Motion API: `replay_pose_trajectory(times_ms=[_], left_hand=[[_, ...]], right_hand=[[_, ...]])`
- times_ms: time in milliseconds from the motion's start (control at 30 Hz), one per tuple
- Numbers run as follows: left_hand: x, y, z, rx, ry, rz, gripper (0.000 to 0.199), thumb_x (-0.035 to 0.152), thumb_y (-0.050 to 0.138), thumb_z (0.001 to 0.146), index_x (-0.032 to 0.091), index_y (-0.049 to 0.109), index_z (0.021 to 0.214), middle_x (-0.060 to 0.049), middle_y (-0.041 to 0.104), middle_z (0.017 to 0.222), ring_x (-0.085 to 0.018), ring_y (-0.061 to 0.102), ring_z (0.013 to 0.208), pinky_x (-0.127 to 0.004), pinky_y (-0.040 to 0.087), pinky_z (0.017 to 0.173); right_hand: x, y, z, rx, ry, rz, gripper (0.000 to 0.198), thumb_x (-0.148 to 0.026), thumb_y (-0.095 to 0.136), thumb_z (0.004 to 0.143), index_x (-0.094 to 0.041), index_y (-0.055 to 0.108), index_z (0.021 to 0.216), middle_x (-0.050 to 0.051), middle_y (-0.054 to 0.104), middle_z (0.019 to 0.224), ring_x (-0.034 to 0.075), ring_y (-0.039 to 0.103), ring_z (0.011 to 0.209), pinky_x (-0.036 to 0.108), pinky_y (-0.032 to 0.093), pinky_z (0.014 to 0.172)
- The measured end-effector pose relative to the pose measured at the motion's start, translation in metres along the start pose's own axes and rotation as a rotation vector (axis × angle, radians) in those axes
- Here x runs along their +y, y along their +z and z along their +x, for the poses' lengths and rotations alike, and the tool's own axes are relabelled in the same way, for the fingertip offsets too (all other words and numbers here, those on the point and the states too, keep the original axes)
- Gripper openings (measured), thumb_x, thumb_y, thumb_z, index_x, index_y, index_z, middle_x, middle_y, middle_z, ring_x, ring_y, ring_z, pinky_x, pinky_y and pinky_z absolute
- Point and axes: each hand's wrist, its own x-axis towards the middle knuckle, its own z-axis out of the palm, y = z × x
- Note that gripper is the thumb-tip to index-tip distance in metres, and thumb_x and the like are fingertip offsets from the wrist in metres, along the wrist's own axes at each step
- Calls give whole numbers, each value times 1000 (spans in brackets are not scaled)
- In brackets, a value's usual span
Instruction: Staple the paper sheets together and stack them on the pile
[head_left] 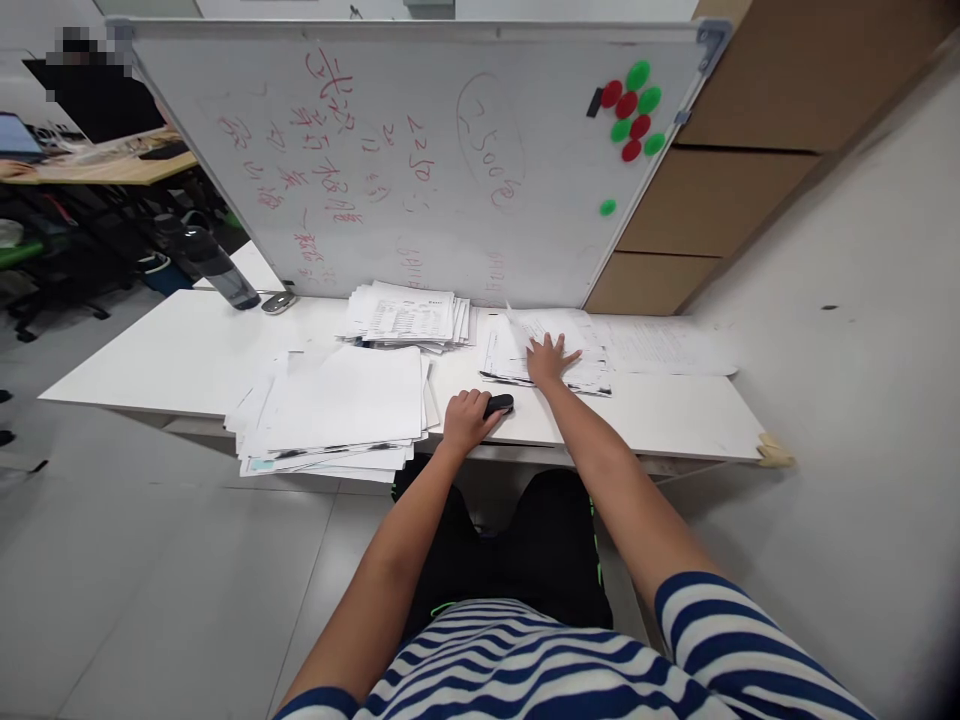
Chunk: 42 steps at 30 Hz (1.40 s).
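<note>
My left hand (466, 420) is closed around a small black stapler (499, 404) at the desk's front edge. With fingers spread, my right hand (551, 360) lies on a stack of papers (506, 352) to the right of it. One sheet in that stack has an edge lifted near my fingers. Left of my left hand is a large pile of white sheets (345, 400), its lower corners sticking out past the desk edge. Behind that pile sits another stack of printed papers (411, 315).
A whiteboard (420, 150) with red writing and round magnets stands along the back of the white desk (180, 350). A dark bottle (217, 268) and a computer mouse (279, 302) are at the back left. Cardboard boxes (739, 200) rise behind the board; a printed sheet (667, 345) lies right.
</note>
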Motion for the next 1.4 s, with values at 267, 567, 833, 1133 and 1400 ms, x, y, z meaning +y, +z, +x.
replay_pose_trajectory(times_ms=[267, 567, 833, 1133, 1400], left_hand=[[-3, 4, 1, -6, -123, -78, 44, 57, 50, 95, 19, 68, 106, -14, 67, 94, -28, 59, 95, -37, 37, 81], [14, -36, 24, 208, -316, -580, 74, 62, 63, 84, 18, 48, 141, -20, 51, 145, -36, 41, 139, -52, 28, 115], [63, -80, 40, -258, -522, -1315, 50, 59, 77, 72, 16, 73, 96, -10, 75, 100, -26, 69, 91, -36, 53, 78], [79, -61, 43, 58, -643, -1228, 50, 60, 77, 70, 15, 71, 92, -8, 74, 89, -23, 67, 85, -33, 51, 75], [86, -63, 48, -48, -420, -1340, 43, 44, 75, 77, 20, 65, 112, -7, 73, 108, -22, 67, 98, -32, 52, 87]], right_hand=[[11, -45, -19, 182, -43, 398, 39, -34, 43, 98, -17, 64, 126, 12, 39, 159, 32, 15, 155, 67, 7, 120], [61, -143, -114, -72, -139, 1033, 60, -57, 72, 81, -21, 65, 129, 9, 64, 137, 28, 55, 133, 48, 37, 119], [84, -145, -158, -384, -189, 1169, 63, -71, 64, 80, -23, 68, 120, 9, 70, 128, 31, 59, 127, 49, 45, 113], [77, -87, -174, -87, -145, 1469, 75, -83, 62, 69, -30, 56, 121, 5, 72, 110, 23, 67, 106, 39, 54, 93], [59, -89, -169, 331, 14, 1229, 34, -56, 68, 79, -23, 58, 82, -4, 60, 69, 14, 55, 67, 28, 49, 69]])
